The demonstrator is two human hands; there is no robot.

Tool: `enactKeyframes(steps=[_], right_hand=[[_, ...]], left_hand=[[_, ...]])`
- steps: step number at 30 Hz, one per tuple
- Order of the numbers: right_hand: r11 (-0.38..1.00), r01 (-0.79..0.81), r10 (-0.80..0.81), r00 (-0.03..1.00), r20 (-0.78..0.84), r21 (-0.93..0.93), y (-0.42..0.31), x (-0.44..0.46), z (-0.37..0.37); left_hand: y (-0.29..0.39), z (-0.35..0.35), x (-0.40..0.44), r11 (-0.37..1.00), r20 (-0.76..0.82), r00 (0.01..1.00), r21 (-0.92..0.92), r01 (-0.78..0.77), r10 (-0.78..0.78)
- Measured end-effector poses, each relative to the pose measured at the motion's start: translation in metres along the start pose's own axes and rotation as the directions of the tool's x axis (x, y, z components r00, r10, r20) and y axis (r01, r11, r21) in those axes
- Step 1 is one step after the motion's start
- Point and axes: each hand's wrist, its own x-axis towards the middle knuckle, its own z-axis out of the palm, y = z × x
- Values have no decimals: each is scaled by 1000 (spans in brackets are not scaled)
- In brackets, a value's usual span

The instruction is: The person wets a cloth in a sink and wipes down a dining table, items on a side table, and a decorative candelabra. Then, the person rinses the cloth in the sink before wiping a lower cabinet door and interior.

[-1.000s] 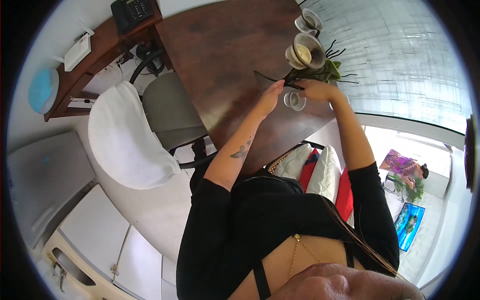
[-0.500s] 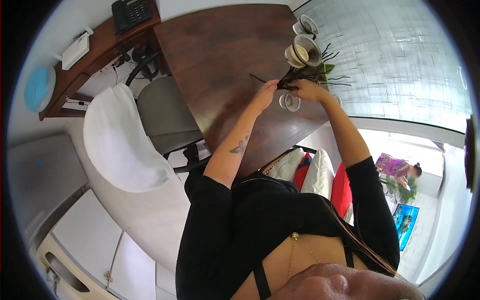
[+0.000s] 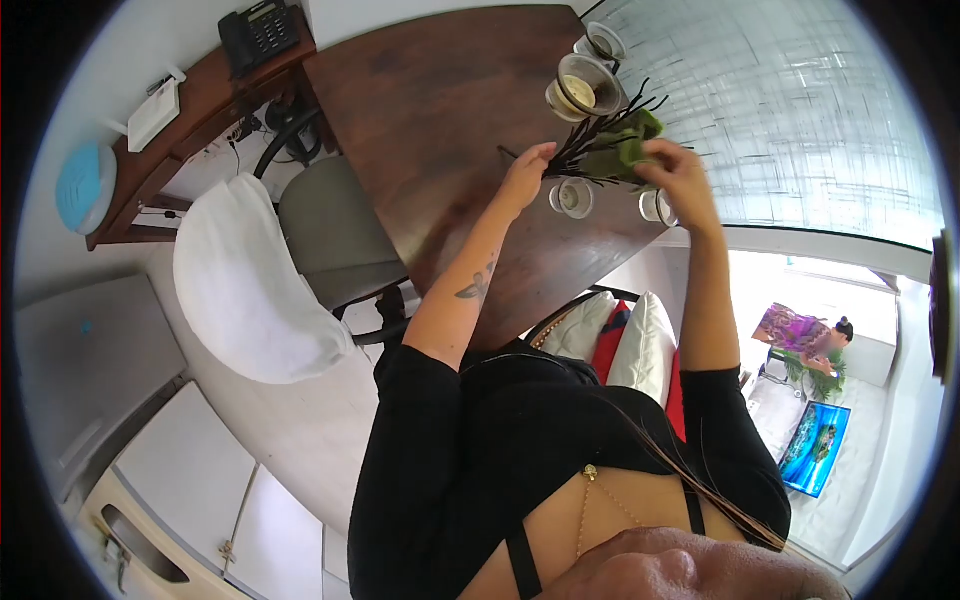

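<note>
On the dark wooden table [image 3: 430, 110] lies a candle holder with thin dark metal branches [image 3: 575, 150] and glass cups. One large glass cup [image 3: 590, 85] holds a cream candle [image 3: 575, 95]. Small glass cups [image 3: 572, 198] sit nearer to me. My left hand [image 3: 530, 175] is closed on the gathered end of the branches. My right hand [image 3: 680, 175] pinches a soft-looking green cloth-like piece [image 3: 632, 140] that lies over the branch tips. Part of the branches is hidden beneath it.
A grey chair [image 3: 335, 215] with a white cover [image 3: 245, 290] stands left of the table. A telephone [image 3: 258, 38] rests on a wooden shelf [image 3: 205, 125]. Cushions [image 3: 640, 345] lie close to my body. A patterned glass panel [image 3: 800, 130] borders the right side. Another person [image 3: 795, 330] is farther off.
My right hand has moved right, from the branches onto the green piece, which now shows more fully. My left hand stays at the branches' end. The view has shifted slightly.
</note>
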Motion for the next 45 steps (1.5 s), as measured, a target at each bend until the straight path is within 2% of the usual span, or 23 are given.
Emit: enactKeyframes(steps=[2,5,8,10,11,13,15,16,17,18,20,25,27,29,32,34,38,40,41,42,43,44,45], right_hand=[[989,50,-36,994,-100,141,-12,-13,-34],[821,356,-220,918,-329,446,-41,-36,-79],[660,606,-362,774,-519,444,-92,-54,-108],[573,710,-332,658,-676,410,-96,-67,-154],[553,768,-291,540,-790,321,-110,-75,-159],[457,833,-352,492,-796,312,-127,-99,-164],[350,861,-421,496,-760,369,-135,-123,-160],[196,708,-583,640,-501,678,-129,-137,-162],[446,877,-445,391,-806,179,-117,-138,-161],[522,853,-460,253,-851,-29,-108,-136,-149],[686,619,-460,-40,-887,-383,-88,-132,-125],[931,162,-364,442,-820,-326,-7,-134,-98],[955,250,-18,583,-812,158,56,-137,-91],[702,372,240,680,-693,608,112,-137,-80],[-60,257,296,927,-229,964,141,-105,-37],[-216,168,325,941,-91,962,160,-78,-18],[-226,105,444,896,6,968,186,-18,14],[377,38,464,857,-224,925,209,9,31],[363,31,471,856,-212,931,221,20,36],[842,-37,304,857,-416,538,235,28,43],[994,-84,43,878,-478,-66,243,35,50],[995,-85,51,881,-471,-51,250,39,62],[943,-91,-37,929,-369,-321,251,45,74]], left_hand=[[-1,-2,-1,999,-26,999,27,-27,28],[-11,-5,2,991,-33,999,126,-39,43],[-16,-5,9,941,-17,992,321,-109,121],[-12,-3,13,861,8,987,487,-145,162],[-11,-3,14,858,18,987,492,-148,160],[-10,-3,17,718,94,968,654,-238,235],[-17,-4,22,703,116,965,666,-251,235],[-23,-5,25,691,126,964,675,-257,236],[-28,-7,29,687,136,963,678,-262,233],[-34,-8,33,659,144,964,707,-257,221],[-34,-8,36,623,159,966,741,-253,203],[-30,-3,49,535,51,947,815,-222,316],[-22,0,63,506,30,939,836,-211,342],[-13,5,76,467,-5,914,861,-203,406],[-3,6,101,475,-43,909,863,-175,414],[-5,2,121,460,-63,911,876,-145,407],[7,2,139,443,-46,903,881,-165,428],[11,-1,142,474,-66,963,878,-69,262],[7,-10,143,466,-71,965,883,-57,253],[-10,-31,148,459,25,958,874,-160,287],[-11,-40,147,450,119,939,854,-263,322],[-13,-50,138,442,114,943,861,-251,314],[-3,-51,116,545,-1,943,816,-191,332]])
